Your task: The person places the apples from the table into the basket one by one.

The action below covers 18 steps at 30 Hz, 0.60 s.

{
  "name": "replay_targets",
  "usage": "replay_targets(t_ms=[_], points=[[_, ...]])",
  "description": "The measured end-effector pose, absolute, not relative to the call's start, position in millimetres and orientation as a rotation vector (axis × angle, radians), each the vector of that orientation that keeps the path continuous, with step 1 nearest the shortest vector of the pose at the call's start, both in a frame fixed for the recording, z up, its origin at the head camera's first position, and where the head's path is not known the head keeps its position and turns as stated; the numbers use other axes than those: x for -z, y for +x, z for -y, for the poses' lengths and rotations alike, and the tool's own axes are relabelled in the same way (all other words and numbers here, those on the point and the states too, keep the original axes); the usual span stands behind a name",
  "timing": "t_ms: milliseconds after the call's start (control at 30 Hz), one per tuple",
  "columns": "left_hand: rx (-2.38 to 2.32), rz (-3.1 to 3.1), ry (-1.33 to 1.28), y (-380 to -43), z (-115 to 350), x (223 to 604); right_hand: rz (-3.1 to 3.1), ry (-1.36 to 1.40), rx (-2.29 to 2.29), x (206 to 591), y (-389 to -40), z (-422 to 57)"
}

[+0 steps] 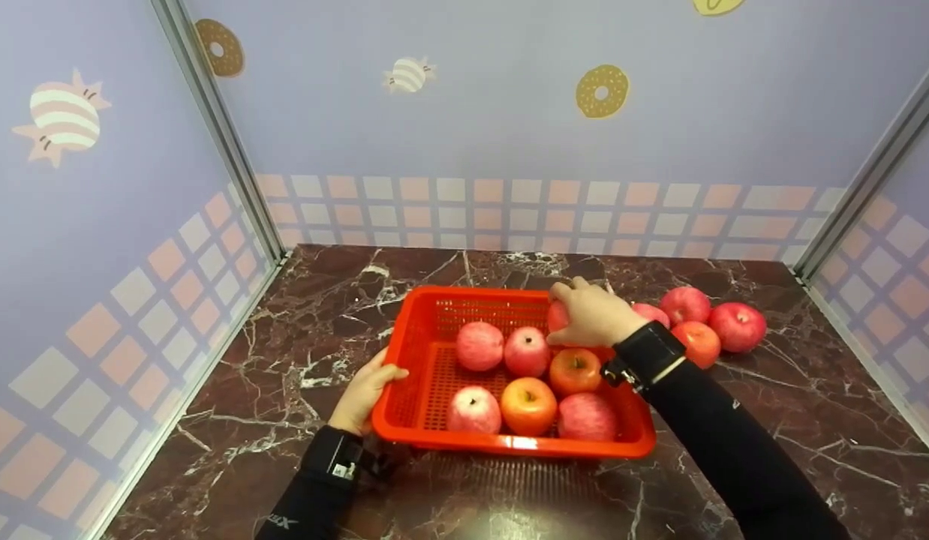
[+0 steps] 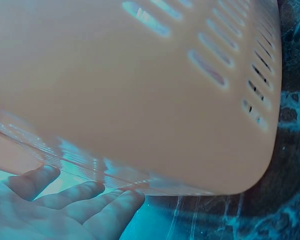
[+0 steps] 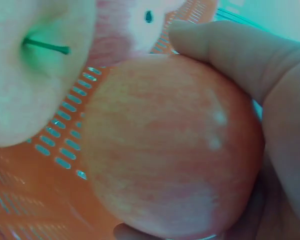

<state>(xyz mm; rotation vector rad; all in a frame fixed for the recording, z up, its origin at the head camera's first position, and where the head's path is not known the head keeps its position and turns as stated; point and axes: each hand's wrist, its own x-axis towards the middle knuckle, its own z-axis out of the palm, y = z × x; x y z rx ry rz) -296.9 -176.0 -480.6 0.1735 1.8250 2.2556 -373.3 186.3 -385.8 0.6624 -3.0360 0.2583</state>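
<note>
A red plastic basket (image 1: 464, 444) with slotted walls holds several apples, among them a pink one (image 1: 479, 346) and an orange-red one (image 1: 528, 406). With the thumb over its left rim and fingers against the outside, my left hand (image 1: 363, 391) grips the basket. In the left wrist view, the fingers (image 2: 115, 210) reach along the basket's underside edge. My right hand (image 1: 596, 311) holds a red apple (image 3: 175, 145) between thumb and fingers inside the back right of the basket. Whether that apple touches the basket floor is hidden.
Right of the basket, several more apples (image 1: 737, 327) lie grouped on the dark marbled tabletop (image 1: 795, 420), partly behind my right wrist. Patterned panels (image 1: 509, 112) enclose the table at the back and both sides.
</note>
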Motion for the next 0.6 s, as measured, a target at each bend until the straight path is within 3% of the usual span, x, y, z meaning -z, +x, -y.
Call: replay_targets(t_ms=[600], points=[[-2.263,-1.819,0.171,-297,176,480,2.965,0.709,-0.067,405,-371,-175]])
